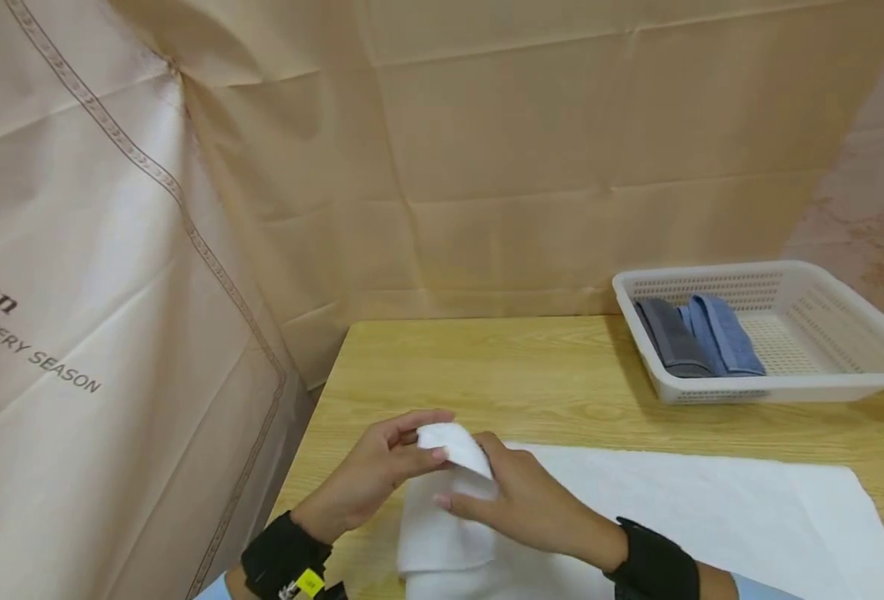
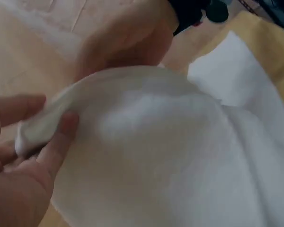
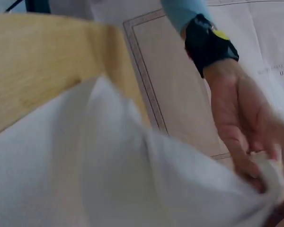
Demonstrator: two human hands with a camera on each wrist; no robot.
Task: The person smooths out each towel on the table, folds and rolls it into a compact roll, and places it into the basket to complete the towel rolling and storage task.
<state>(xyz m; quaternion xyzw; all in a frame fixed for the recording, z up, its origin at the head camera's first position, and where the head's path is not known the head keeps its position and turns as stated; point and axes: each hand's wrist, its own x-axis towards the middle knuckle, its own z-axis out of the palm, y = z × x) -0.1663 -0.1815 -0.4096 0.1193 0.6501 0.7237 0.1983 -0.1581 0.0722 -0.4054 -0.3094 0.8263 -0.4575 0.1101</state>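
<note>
A white towel lies lengthwise along the front of the table, its left end lifted and folded back on itself. My left hand pinches the raised end between thumb and fingers, as the left wrist view also shows at the towel's rolled edge. Close by on the other side of that raised end, my right hand grips it with the thumb in front; its fingers are partly hidden behind the cloth. In the right wrist view, the left hand shows beyond the draped cloth, and the right hand is only partly visible and blurred.
At the back right of the wooden table stands a white perforated basket. Inside, on its left side, a folded dark grey towel lies beside a folded blue towel. Hanging beige cloth borders the table behind and at left.
</note>
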